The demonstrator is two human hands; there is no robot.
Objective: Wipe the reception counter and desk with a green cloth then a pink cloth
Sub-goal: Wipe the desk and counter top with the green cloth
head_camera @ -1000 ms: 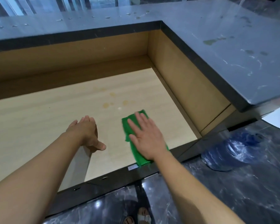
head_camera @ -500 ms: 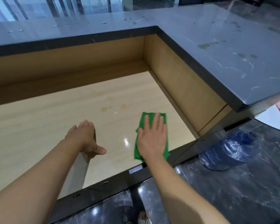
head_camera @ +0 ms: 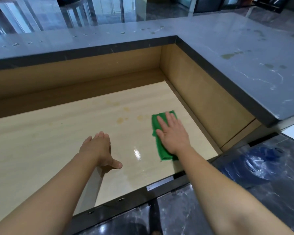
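A folded green cloth (head_camera: 159,146) lies flat on the light wooden desk (head_camera: 49,133), near its right end. My right hand (head_camera: 172,133) presses down on the cloth with straight, spread fingers. My left hand (head_camera: 100,150) rests on the desk to the left of it, fingers together and thumb out, holding nothing. Yellowish stains (head_camera: 120,120) mark the desk just beyond the cloth. The grey stone counter (head_camera: 227,39) runs along the back and right, raised above the desk, with spots and smears on it.
Wooden panels (head_camera: 202,102) wall the desk at the back and right under the counter. The desk's dark front edge (head_camera: 143,192) is close to me. A blue plastic bag (head_camera: 255,160) lies on the dark marble floor at the right.
My right hand has slid the green cloth away from me and to the right, toward the stains. A wet sheen shows where it passed. My left hand has stayed put.
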